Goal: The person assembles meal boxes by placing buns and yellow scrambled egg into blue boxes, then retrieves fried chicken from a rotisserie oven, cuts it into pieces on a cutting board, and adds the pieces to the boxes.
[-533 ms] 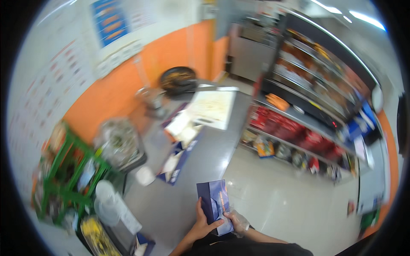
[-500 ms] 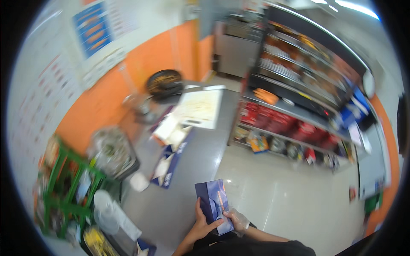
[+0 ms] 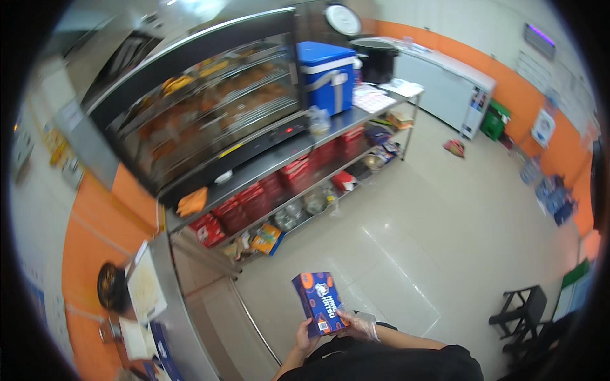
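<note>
Stood over the pale floor (image 3: pixel 381 267), facing a steel table (image 3: pixel 343 125) beneath a glass-fronted food cabinet (image 3: pixel 210 108) and a blue cooler (image 3: pixel 327 82), presumably raised there for easy reach. Held the blue-and-orange box (image 3: pixel 322 298) in front of the body, above the floor, printed face upward, likely to leave that side in plain sight. Grasped its lower left edge with the left hand (image 3: pixel 307 340) and its lower right side with the right hand (image 3: pixel 360 325), probably for steadiness, with a clear glove (image 3: pixel 373 333) on the latter, perhaps for cleanliness.
</note>
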Demonstrator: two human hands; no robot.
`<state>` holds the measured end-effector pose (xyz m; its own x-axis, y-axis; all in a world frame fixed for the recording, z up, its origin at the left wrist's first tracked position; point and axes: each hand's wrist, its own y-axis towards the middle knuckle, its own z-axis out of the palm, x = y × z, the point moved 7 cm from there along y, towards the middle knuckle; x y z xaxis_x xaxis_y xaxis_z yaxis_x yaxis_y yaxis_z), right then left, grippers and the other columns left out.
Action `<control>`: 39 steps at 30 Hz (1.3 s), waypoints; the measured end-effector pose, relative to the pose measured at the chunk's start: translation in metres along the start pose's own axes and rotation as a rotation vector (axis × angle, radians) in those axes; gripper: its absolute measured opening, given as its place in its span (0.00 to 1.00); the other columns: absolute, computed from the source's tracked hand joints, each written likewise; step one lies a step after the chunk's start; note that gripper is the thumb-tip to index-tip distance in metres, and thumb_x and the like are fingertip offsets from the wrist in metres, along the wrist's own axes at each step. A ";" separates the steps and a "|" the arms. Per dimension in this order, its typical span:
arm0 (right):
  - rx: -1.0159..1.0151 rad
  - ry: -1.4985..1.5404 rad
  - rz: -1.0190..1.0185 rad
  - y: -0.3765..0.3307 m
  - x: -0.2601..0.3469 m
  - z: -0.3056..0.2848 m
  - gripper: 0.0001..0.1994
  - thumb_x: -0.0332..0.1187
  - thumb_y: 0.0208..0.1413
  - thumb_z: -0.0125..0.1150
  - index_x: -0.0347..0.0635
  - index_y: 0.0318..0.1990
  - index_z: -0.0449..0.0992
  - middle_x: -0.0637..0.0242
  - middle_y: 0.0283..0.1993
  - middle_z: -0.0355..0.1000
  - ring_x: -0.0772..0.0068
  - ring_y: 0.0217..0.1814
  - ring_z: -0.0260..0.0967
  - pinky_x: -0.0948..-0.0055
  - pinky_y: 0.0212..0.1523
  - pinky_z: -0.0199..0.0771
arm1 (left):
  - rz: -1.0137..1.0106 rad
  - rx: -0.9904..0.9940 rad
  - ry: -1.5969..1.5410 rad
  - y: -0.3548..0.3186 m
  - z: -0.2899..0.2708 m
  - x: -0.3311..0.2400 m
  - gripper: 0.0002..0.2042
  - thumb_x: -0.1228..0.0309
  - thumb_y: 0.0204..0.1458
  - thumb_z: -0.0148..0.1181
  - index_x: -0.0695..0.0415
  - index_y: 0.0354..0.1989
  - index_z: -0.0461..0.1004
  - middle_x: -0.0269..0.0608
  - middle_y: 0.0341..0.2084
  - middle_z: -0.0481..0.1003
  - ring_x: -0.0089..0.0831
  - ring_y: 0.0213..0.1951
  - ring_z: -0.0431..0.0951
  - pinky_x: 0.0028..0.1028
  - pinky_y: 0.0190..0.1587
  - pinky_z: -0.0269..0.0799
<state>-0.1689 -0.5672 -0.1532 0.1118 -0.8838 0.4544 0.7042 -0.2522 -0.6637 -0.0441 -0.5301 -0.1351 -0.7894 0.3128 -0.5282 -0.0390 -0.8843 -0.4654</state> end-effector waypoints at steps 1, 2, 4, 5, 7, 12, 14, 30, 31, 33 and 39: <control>-0.103 0.085 -0.045 -0.002 0.017 -0.026 0.33 0.62 0.55 0.51 0.46 0.57 0.66 0.60 0.54 0.69 0.63 0.55 0.65 0.61 0.55 0.63 | -0.022 -0.012 0.098 0.024 0.015 0.004 0.24 0.59 0.58 0.43 0.60 0.58 0.62 0.44 0.53 0.69 0.39 0.57 0.67 0.38 0.61 0.58; -0.205 0.171 -0.087 -0.005 0.035 -0.050 0.32 0.62 0.54 0.53 0.46 0.57 0.67 0.62 0.53 0.69 0.64 0.54 0.66 0.61 0.55 0.64 | -0.041 -0.022 0.196 0.050 0.029 0.007 0.24 0.59 0.58 0.42 0.60 0.59 0.61 0.44 0.54 0.68 0.39 0.57 0.67 0.37 0.61 0.59; -0.331 0.298 -0.201 -0.004 0.070 -0.102 0.32 0.59 0.53 0.57 0.50 0.60 0.64 0.67 0.52 0.69 0.70 0.52 0.65 0.56 0.58 0.59 | 0.041 0.072 0.465 0.103 0.067 0.000 0.26 0.61 0.59 0.41 0.60 0.64 0.54 0.44 0.58 0.63 0.39 0.58 0.67 0.37 0.61 0.59; -0.372 0.273 -0.276 -0.001 0.090 -0.129 0.33 0.59 0.53 0.57 0.50 0.60 0.63 0.66 0.52 0.70 0.70 0.50 0.66 0.57 0.56 0.60 | 0.007 0.039 0.551 0.128 0.079 -0.005 0.26 0.62 0.59 0.42 0.60 0.65 0.52 0.44 0.59 0.62 0.38 0.58 0.67 0.38 0.61 0.59; -0.467 0.223 -0.391 -0.003 0.125 -0.170 0.33 0.59 0.53 0.57 0.49 0.61 0.62 0.66 0.51 0.70 0.70 0.47 0.68 0.59 0.53 0.64 | -0.072 -0.043 0.712 0.174 0.095 -0.013 0.28 0.63 0.59 0.43 0.59 0.66 0.49 0.45 0.61 0.60 0.38 0.58 0.67 0.38 0.61 0.59; -0.530 0.418 -0.545 0.000 0.205 -0.254 0.31 0.53 0.56 0.58 0.44 0.61 0.61 0.66 0.51 0.70 0.70 0.45 0.68 0.74 0.41 0.69 | -0.155 0.023 1.038 0.328 0.090 -0.017 0.26 0.62 0.58 0.50 0.60 0.63 0.56 0.50 0.56 0.66 0.36 0.51 0.73 0.33 0.56 0.65; -0.572 0.572 -0.561 0.026 0.210 -0.296 0.30 0.53 0.56 0.57 0.45 0.60 0.63 0.67 0.50 0.70 0.72 0.45 0.69 0.75 0.40 0.69 | -0.052 0.138 1.316 0.401 0.062 -0.022 0.24 0.64 0.56 0.53 0.61 0.60 0.61 0.50 0.54 0.68 0.37 0.49 0.74 0.32 0.53 0.67; -1.602 0.206 -0.684 0.000 0.479 -0.665 0.26 0.40 0.56 0.62 0.37 0.59 0.65 0.61 0.49 0.71 0.69 0.50 0.68 0.72 0.48 0.71 | 0.294 0.214 2.134 1.089 0.340 -0.044 0.25 0.68 0.48 0.55 0.57 0.58 0.64 0.53 0.54 0.64 0.50 0.56 0.66 0.41 0.58 0.62; -1.616 0.066 -0.688 0.002 0.524 -0.692 0.26 0.40 0.56 0.62 0.38 0.58 0.65 0.60 0.49 0.71 0.69 0.50 0.68 0.71 0.49 0.70 | 0.303 0.175 2.150 1.115 0.358 -0.042 0.26 0.69 0.48 0.55 0.56 0.59 0.63 0.53 0.55 0.63 0.50 0.57 0.64 0.42 0.59 0.61; -1.615 -0.225 -0.691 0.013 0.619 -0.738 0.25 0.40 0.56 0.62 0.38 0.58 0.66 0.59 0.49 0.71 0.68 0.50 0.68 0.70 0.53 0.68 | 0.375 0.108 2.193 1.156 0.377 -0.042 0.28 0.69 0.48 0.56 0.55 0.60 0.62 0.53 0.56 0.61 0.50 0.58 0.63 0.44 0.60 0.59; -1.221 -0.168 -0.796 0.119 0.873 -0.898 0.30 0.49 0.53 0.62 0.40 0.58 0.67 0.50 0.51 0.71 0.58 0.54 0.70 0.65 0.54 0.67 | 0.457 -0.071 2.328 1.241 0.386 -0.028 0.28 0.67 0.47 0.57 0.55 0.60 0.63 0.54 0.56 0.61 0.52 0.58 0.62 0.46 0.61 0.57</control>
<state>-0.6176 -1.7226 -0.3692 0.1245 -0.3209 0.9389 -0.3901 -0.8859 -0.2511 -0.3068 -1.7702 -0.4233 0.9869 -0.0590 -0.1505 -0.0777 -0.9895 -0.1216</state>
